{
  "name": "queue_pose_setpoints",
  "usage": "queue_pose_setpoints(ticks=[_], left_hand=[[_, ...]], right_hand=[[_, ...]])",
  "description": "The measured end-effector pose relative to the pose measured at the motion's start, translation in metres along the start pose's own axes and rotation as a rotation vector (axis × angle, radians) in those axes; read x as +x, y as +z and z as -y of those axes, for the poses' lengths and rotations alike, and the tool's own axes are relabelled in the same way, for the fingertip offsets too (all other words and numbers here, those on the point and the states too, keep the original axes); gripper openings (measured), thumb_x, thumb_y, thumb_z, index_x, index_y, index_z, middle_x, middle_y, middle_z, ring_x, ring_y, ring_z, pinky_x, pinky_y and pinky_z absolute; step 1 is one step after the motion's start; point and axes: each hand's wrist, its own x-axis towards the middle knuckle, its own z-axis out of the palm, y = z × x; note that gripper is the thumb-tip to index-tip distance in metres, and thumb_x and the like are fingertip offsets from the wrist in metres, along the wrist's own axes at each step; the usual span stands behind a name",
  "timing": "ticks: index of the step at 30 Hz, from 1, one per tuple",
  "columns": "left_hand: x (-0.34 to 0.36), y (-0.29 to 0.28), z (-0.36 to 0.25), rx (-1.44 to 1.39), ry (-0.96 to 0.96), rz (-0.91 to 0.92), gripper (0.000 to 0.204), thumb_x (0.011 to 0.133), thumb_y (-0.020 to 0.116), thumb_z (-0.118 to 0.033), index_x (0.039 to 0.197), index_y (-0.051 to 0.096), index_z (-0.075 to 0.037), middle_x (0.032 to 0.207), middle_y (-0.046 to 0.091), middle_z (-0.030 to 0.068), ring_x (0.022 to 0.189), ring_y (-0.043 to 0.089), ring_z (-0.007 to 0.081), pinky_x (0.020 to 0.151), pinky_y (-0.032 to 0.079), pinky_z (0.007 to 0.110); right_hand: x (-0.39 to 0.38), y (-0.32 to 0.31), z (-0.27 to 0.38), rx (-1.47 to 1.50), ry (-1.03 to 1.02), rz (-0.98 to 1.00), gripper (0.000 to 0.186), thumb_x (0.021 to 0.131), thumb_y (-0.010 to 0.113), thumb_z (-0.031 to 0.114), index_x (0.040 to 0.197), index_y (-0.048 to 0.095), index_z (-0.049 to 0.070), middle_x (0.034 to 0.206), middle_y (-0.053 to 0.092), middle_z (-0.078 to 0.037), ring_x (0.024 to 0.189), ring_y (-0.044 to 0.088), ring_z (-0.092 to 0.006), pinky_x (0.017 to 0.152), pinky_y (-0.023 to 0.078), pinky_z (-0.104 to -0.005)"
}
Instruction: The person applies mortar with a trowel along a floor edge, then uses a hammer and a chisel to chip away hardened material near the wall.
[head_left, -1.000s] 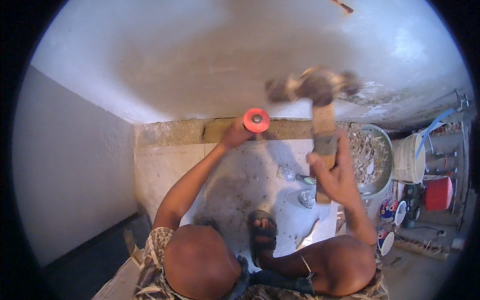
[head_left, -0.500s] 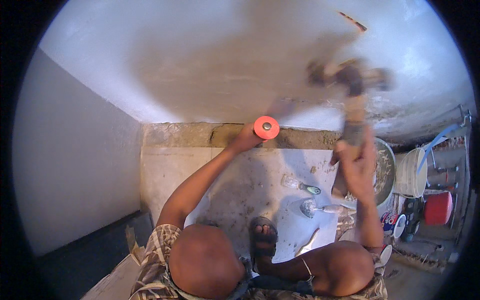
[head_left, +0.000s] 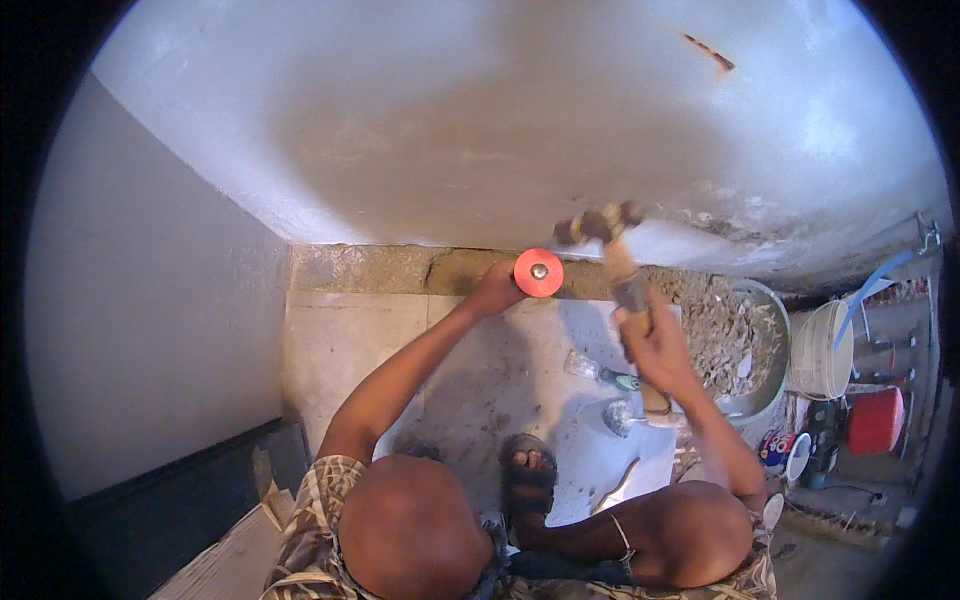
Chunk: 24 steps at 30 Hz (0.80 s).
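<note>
My left hand is closed around a chisel with a round red guard, whose metal striking end points up. The rest of the chisel is hidden beneath the guard. It stands over the rough, broken strip along the foot of the wall. My right hand grips a hammer by its handle. The slightly blurred hammer head is up and to the right of the chisel, apart from it. Below my right hand lie a scraper with a green-and-black handle and a trowel, partly covered by the hammer handle.
A green basin and loose rubble are to the right. Beyond stand a white bucket, a blue hose, a red container and a small tub. A grey wall rises at the left.
My right hand has swung the hammer left and down, bringing its head closer to the chisel. My left hand and the chisel have shifted slightly toward me.
</note>
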Motion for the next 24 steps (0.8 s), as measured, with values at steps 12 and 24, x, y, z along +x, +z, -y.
queue_pose_setpoints(ticks=[12, 24], left_hand=[[-0.003, 0.0, 0.017, 0.029, -0.065, 0.031, 0.034, 0.081, 0.072, -0.016, 0.113, 0.064, -0.006, 0.104, 0.068, 0.0063, 0.093, 0.062, 0.0155, 0.084, 0.05, 0.033], [-0.005, -0.017, 0.046, 0.146, -0.087, 0.008, 0.038, 0.081, 0.073, -0.024, 0.114, 0.064, -0.007, 0.106, 0.069, 0.0099, 0.097, 0.065, 0.0196, 0.084, 0.05, 0.036]], right_hand=[[0.018, 0.03, -0.075, -0.263, -0.147, 0.103, 0.045, 0.093, 0.056, 0.021, 0.125, 0.04, -0.007, 0.068, 0.06, -0.02, 0.058, 0.06, -0.0315, 0.058, 0.047, -0.0407], [0.014, -0.008, 0.028, 0.241, -0.428, -0.373, 0.029, 0.09, 0.061, 0.014, 0.113, 0.049, 0.0, 0.071, 0.06, -0.007, 0.057, 0.057, -0.0202, 0.054, 0.046, -0.0349]])
